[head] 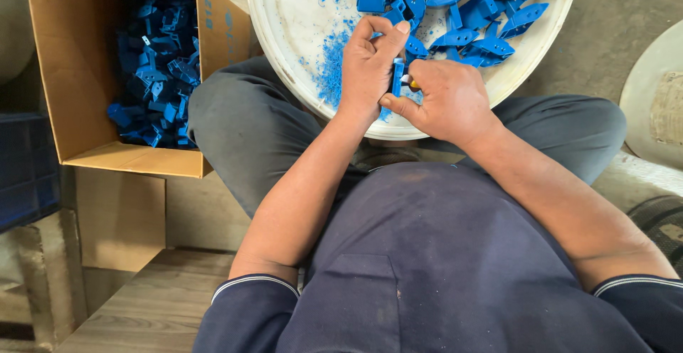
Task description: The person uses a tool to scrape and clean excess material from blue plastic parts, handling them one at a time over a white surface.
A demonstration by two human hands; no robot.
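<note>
Both forearms meet over the white tray's [284,54] near rim. Left hand [368,65] grips a blue plastic part [397,81] upright; right hand [445,100] pinches a small yellow-tipped tool [410,82] against it. A slip could nick the left fingers.

Top center, the left hand [368,65] grips a blue plastic part [396,82] over a white tub [284,33]. The right hand [445,100] pinches a small tool against it. Cardboard box [67,75] of blue parts sits upper left.
</note>
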